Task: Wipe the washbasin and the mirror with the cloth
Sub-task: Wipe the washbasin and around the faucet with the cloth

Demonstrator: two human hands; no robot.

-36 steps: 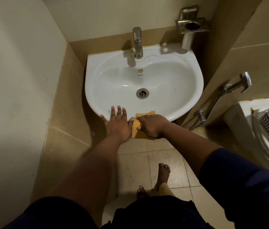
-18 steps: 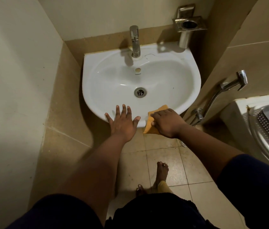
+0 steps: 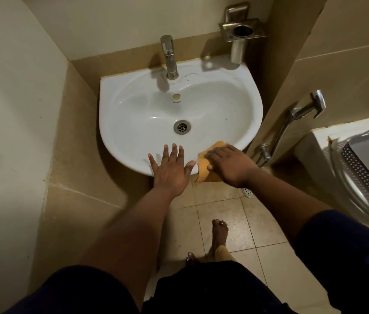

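Cloth, soft orange, pressed on glossy oval washbasin rim.

The washbasin bears one small dark brand mark just below its overflow hole, too small to read.

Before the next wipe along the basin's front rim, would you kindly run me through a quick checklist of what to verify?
1. Folded orange cloth under the right hand and on the rim: ok.
2. Left hand flat, fingers spread, bracing the front edge of the white ceramic washbasin: ok.
3. Rim path to the right free of objects: ok.
4. Round metal drain unblocked: ok.
5. Chrome tap off, no water running: ok.
6. Mirror within reach: cannot tell, it is out of view.
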